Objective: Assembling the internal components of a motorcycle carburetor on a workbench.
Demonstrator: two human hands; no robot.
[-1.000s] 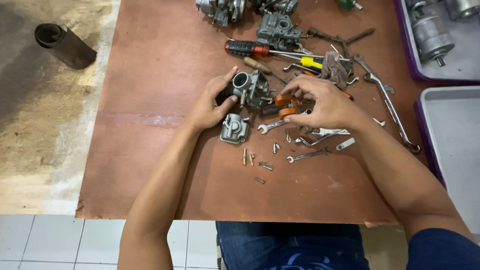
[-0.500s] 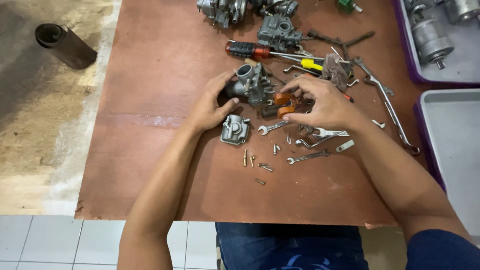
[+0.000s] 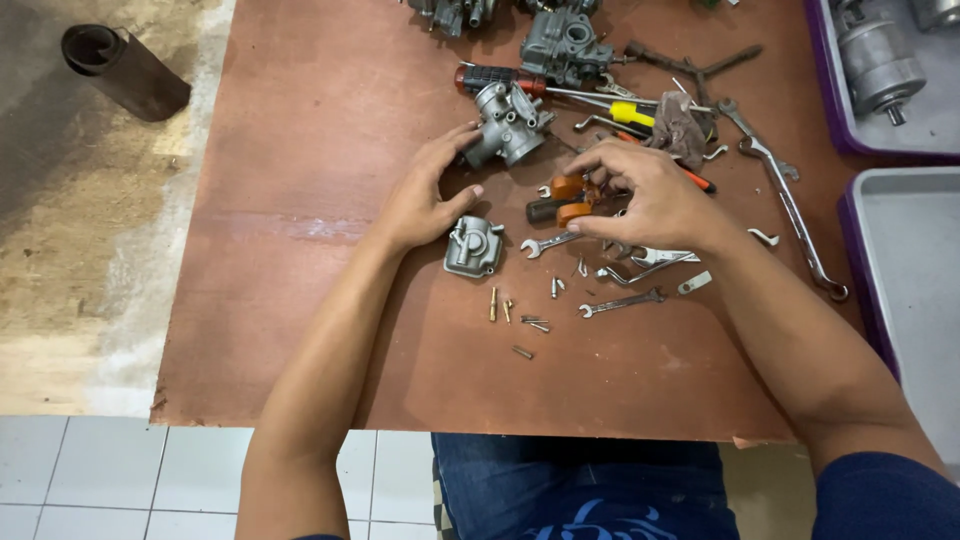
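My left hand lies flat on the brown table, fingers spread, fingertips against the left side of a grey metal carburetor body. A grey float bowl sits just right of its thumb. My right hand is curled over an orange plastic float, which sits between forefinger and thumb beside a dark part. Small spanners and brass jets lie below both hands.
A red-and-black screwdriver, a second carburetor, a rag and long spanners lie at the back. Purple-rimmed grey trays stand at the right, one holding a metal cylinder. A dark tube lies on the floor at left.
The carburetor body has shifted away from me, farther from the float bowl. My left hand has loosened from around it to fingertips only. My right hand stays over the orange float.
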